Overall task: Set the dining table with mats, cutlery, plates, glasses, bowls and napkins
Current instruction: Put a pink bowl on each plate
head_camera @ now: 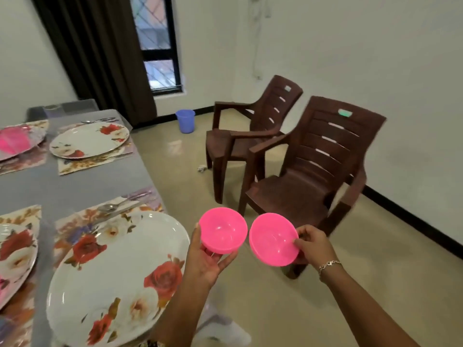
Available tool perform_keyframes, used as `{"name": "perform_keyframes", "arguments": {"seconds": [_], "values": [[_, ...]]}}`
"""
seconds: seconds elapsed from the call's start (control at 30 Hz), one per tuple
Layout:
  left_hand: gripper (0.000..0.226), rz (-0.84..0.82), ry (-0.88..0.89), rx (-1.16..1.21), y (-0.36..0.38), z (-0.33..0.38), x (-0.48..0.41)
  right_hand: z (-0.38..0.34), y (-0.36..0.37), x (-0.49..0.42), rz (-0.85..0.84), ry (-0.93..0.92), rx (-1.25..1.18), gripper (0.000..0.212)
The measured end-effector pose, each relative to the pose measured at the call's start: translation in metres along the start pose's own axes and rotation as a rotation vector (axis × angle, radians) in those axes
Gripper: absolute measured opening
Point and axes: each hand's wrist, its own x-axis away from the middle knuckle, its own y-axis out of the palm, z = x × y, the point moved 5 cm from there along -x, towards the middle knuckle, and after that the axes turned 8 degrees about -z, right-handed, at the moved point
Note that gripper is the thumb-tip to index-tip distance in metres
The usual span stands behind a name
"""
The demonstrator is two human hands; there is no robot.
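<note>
Two pink plastic bowls are hovering side by side just off the tabletop's right edge, above the floor, their rims nearly meeting. Being round, neither is showing a long axis. The left bowl (223,232) is sitting close to level, mouth facing up. The right bowl (273,240) is tipping, its mouth facing left and up.

The left hand (208,264) is cupping its bowl from below, palm up, fingers curling under the base and thumb lying up the left wall. The right hand (314,245), wearing a bracelet (329,263), is pinching the right bowl's right rim, thumb on the inner face and the other fingers curling behind.

Just left of the left hand, a floral plate (112,271) is lying on a floral placemat (75,221) at the near right corner of the grey tabletop (75,181), with a spoon (107,207) beyond it. A second floral plate (89,140) is lying farther along that edge. Behind the bowls, a near brown chair (318,176) and a far brown chair (250,131) are standing by the wall, and a blue bucket (185,120) is sitting beyond them.
</note>
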Motion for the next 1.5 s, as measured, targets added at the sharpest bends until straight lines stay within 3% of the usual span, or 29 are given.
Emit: {"name": "perform_keyframes", "arguments": {"seconds": [0.17,0.63,0.77,1.1,1.5], "values": [[0.061,0.041,0.115,0.042,0.013,0.034,-0.036,-0.042,0.017,-0.082,-0.126,-0.075,0.074,0.026],[0.058,0.408,0.656,0.429,0.012,0.09,-0.037,-0.151,0.159,-0.229,-0.783,-0.225,0.177,0.026],[0.05,0.524,0.785,0.58,0.005,0.084,-0.012,-0.172,0.204,-0.228,-0.941,-0.276,0.204,0.027],[0.057,0.68,1.058,0.87,-0.071,0.086,0.042,-0.194,0.345,-0.15,-1.281,-0.374,0.388,0.02],[0.062,0.707,1.166,1.005,-0.118,0.098,0.069,-0.192,0.443,-0.085,-1.419,-0.434,0.602,0.017]]}}
